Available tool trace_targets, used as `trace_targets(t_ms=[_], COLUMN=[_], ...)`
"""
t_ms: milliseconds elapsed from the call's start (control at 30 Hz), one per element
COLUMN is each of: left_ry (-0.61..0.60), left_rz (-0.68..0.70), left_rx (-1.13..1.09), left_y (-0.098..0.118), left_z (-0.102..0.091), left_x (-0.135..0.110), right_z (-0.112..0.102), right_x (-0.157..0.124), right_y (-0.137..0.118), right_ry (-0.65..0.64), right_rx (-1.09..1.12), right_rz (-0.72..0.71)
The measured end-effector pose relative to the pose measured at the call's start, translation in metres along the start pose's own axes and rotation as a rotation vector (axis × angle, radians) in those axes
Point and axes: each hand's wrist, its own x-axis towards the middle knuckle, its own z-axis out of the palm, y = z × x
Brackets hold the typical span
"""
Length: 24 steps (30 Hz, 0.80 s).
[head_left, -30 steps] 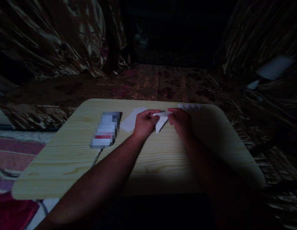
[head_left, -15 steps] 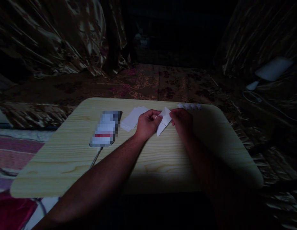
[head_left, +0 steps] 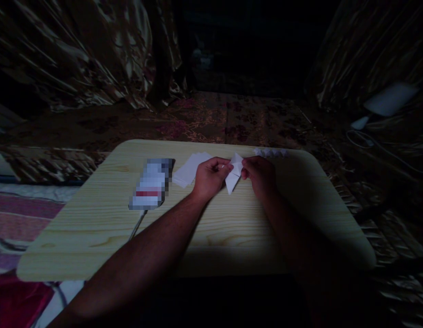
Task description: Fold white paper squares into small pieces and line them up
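Head camera view has the left hand (head_left: 211, 178) pinching a folded white paper (head_left: 233, 176) between thumb and fingers over the middle of the desk (head_left: 231, 228), with the right hand (head_left: 262, 173) nipping its right edge. Just left of them lies a fanned stack of white sheets (head_left: 189, 170), and beyond the right hand small folded pieces (head_left: 267, 152) line up near the far edge; farther left rests a pixelated flat object (head_left: 150, 183) with a cable (head_left: 137, 226).

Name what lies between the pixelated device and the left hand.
In the head view, overlapping white paper sheets lie on the tabletop between the pixelated device and the left hand.
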Motion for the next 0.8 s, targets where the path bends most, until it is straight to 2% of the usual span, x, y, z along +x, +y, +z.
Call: trace_targets(t_ms=[200,433,600,800], left_ry=[0.049,-0.039,-0.07,-0.079], left_rz=[0.002,-0.105,-0.176,-0.134], left_rx=[-0.029,-0.234,-0.237,-0.18], left_y=[0.002,-0.001,0.001,0.0], left_z=[-0.003,-0.006,-0.005,-0.005], left_x=[0.003,0.007,0.006,0.004], right_z=[-0.002,-0.003,-0.003,-0.001], right_x=[0.001,0.001,0.0,-0.005], right_y=[0.001,0.0,-0.002,-0.01], right_ry=[-0.011,-0.049,-0.089,-0.127], right_rx=[-0.01,0.008,-0.031,-0.126], right_rz=[-0.019,-0.022,-0.029,-0.017])
